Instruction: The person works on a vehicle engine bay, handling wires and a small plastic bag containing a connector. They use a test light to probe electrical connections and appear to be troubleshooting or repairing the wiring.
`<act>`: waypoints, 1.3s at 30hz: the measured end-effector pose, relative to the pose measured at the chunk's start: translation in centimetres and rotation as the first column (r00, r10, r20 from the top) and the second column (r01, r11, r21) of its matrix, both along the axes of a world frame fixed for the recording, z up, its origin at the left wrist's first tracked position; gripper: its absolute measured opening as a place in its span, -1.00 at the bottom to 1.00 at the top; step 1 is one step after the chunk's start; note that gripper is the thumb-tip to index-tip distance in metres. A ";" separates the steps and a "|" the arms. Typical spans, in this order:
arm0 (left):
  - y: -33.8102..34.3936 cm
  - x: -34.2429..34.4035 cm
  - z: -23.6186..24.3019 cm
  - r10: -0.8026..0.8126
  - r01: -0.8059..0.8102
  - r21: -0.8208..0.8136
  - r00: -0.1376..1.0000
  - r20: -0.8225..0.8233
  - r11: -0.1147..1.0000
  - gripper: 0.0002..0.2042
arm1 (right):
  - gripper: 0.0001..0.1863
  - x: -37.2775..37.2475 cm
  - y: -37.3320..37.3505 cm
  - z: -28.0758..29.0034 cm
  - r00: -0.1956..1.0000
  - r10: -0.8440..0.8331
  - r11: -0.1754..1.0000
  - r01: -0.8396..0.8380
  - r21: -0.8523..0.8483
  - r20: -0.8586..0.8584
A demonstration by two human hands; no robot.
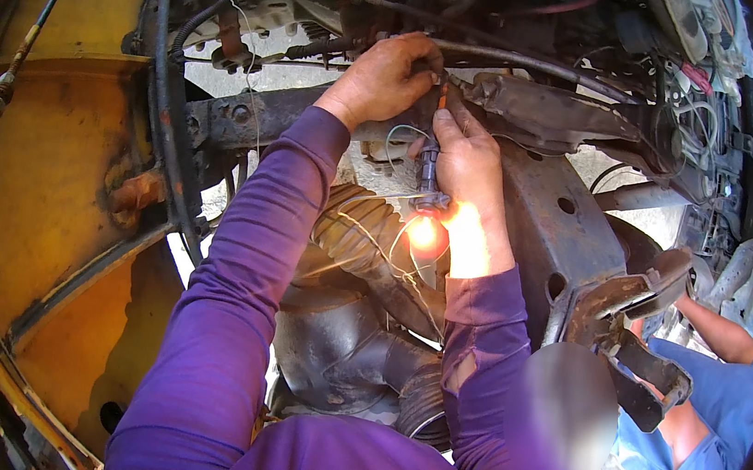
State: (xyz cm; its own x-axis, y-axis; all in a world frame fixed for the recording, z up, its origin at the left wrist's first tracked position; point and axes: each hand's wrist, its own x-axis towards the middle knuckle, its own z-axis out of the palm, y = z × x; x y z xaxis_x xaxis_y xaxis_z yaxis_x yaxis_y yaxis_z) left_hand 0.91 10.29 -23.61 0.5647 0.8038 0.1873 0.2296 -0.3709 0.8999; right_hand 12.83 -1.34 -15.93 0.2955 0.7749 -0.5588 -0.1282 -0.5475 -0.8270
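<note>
My left hand [389,77] is up at the middle of the machinery, fingers curled together in a pinch beside my right fingertips. Whatever lies between them is too small to make out. My right hand [473,167] is closed, its thumb against a slim piece with an orange end [444,94]. Beside that palm hangs a dark bulb socket [428,171], with a lit bulb [427,235] glowing below it. Thin pale wires [380,252] run from around the socket, down past a ribbed duct [360,233]. The right fingers are partly hidden behind the thumb and the metal.
A yellow panel [46,197] with a cable fills the left side. Above my hands run metal rods and hoses [535,63]. A dark steel frame beam [559,219] and rusty bracket [614,309] stand at the right. Another person in blue clothing [709,412] is at the lower right.
</note>
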 end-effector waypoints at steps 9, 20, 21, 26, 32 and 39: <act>0.3 -0.5 -0.6 0.028 -0.015 -0.200 0.998 0.063 0.980 -0.45 | -0.57 0.3 -0.9 2.3 0.995 -0.094 0.994 0.095 0.057 -0.021; 1.0 -1.0 -0.9 0.019 0.100 -0.466 0.970 0.243 0.879 -0.61 | -0.58 0.4 -1.0 2.1 0.995 -0.093 0.994 0.094 0.059 -0.025; 1.1 -1.0 -0.9 0.014 0.100 -0.446 0.969 0.246 0.889 -0.62 | -0.58 0.6 -1.0 1.9 0.997 -0.079 0.995 0.079 0.065 -0.005; 1.2 -1.0 -1.1 0.056 0.121 -0.507 0.946 0.319 0.854 -0.64 | -0.59 0.7 -1.1 1.8 0.999 -0.045 0.996 0.045 0.074 -0.010; 1.4 -1.3 -1.1 0.076 0.128 -0.568 0.944 0.321 0.813 -0.66 | -0.60 0.5 -1.1 1.9 1.000 -0.012 0.993 0.014 0.120 -0.019; 1.3 -1.1 -0.5 0.091 0.097 -0.555 0.949 0.301 0.826 -0.63 | -0.60 1.0 -1.0 1.2 1.000 0.006 0.997 -0.004 0.079 -0.029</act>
State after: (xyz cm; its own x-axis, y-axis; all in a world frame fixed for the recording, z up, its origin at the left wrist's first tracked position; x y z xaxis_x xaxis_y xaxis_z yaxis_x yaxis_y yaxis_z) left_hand -0.24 11.60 -24.15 0.5579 0.8195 -0.1310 -0.0867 0.2145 0.9729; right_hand 13.80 -2.36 -14.75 0.2759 0.8183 -0.5043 -0.1505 -0.4814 -0.8635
